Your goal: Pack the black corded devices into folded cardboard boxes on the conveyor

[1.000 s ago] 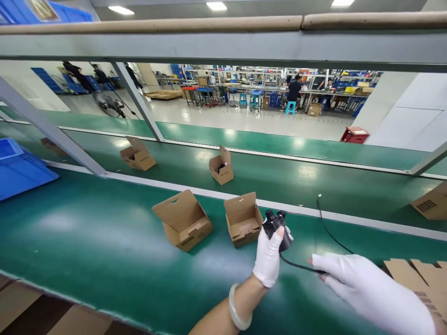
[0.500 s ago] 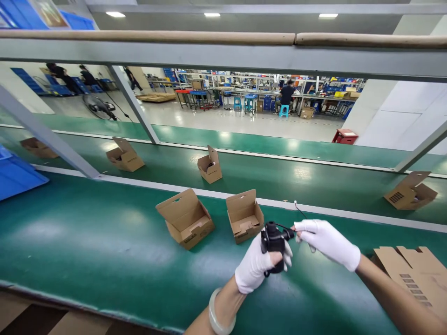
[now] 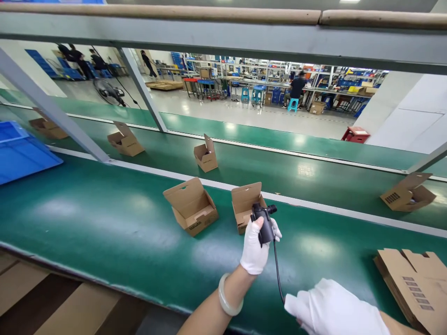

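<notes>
My left hand [image 3: 256, 244], in a white glove with bare fingertips showing, is wrapped round a small black pump-like device [image 3: 266, 228] with a short side spout. A thin black cable [image 3: 277, 267] runs from its lower end down to my right hand [image 3: 324, 307]. That gloved hand pinches the cable near the bottom edge of the view; the cable's end is hidden. Just behind the device stands an open cardboard box [image 3: 246, 193], partly covered by it. Left of that box is a second open cardboard box [image 3: 192, 209] with its lid raised.
Flattened cartons [image 3: 415, 284] lie stacked at the right on the green bench [image 3: 115, 223]. Beyond a pale rail [image 3: 307, 204], open boxes stand on a green strip, including one in the middle [image 3: 206, 156]. A blue bin [image 3: 24, 153] is at the left. Several people work far back.
My right hand has moved down toward the bottom edge, drawing the cable with it. My left hand has turned the device, so the cable now hangs from its lower end.
</notes>
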Demonstrator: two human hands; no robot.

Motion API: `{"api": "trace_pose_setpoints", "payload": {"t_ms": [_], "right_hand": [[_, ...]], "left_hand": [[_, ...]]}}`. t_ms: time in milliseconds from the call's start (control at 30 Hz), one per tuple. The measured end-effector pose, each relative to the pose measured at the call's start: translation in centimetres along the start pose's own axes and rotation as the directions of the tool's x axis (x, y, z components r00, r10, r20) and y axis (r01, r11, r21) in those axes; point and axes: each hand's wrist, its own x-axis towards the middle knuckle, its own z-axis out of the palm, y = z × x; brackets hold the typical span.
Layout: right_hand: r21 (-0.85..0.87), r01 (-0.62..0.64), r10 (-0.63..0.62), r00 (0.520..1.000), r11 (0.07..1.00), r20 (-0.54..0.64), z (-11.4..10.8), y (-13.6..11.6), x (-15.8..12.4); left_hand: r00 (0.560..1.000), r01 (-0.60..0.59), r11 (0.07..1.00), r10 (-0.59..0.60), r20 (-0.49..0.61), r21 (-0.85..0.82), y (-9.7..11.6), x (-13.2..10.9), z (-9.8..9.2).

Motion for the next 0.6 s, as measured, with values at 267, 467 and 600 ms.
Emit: {"api": "trace_pose_setpoints", "payload": {"t_ms": [267,467,600], "right_hand": [[0.305,-0.074,0.167,0.942,0.950,-0.292,-3.0,8.4,2.5],[0.668,-0.189,0.302,0.952,0.720,-0.056,2.3,9.5,4.3],[0.364,-0.207,0.225,0.974,0.908,-0.007,3.1,5.2,2.2]], "left_hand": [[0.832,0.011,0.893,-0.258,0.491,0.450,-0.3,-2.2,-2.0],[0.861,0.059,0.942,-0.216,0.461,0.331,0.8,-2.2,-3.1],[0.968,-0.106,0.945,0.027,0.251,0.310,1.2,-1.3,-3.4]]}}
